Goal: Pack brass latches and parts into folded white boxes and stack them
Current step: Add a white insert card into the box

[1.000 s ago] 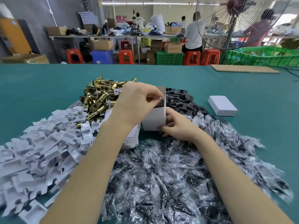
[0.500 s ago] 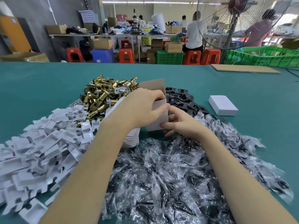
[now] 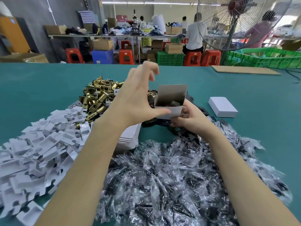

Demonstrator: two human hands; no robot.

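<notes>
A small white box (image 3: 169,110) stands upright at the table's centre with its top flap raised and dark parts visible inside. My right hand (image 3: 189,119) grips its lower right side. My left hand (image 3: 138,98) is beside the box's left, thumb touching the front wall, fingers spread and curved above, holding nothing. Behind my left hand lies a pile of brass latches (image 3: 97,98). A closed white box (image 3: 222,107) sits to the right.
White folded inserts (image 3: 35,147) heap at the left. Clear bags of dark parts (image 3: 171,180) cover the near centre and right. Black plates (image 3: 187,136) and a stack of flat white box blanks (image 3: 128,139) lie under my arms. A cardboard sheet (image 3: 244,70) lies far right.
My left hand has lifted off the box top and spread its fingers. The top flap now stands open, showing the inside. The box has shifted slightly right and up.
</notes>
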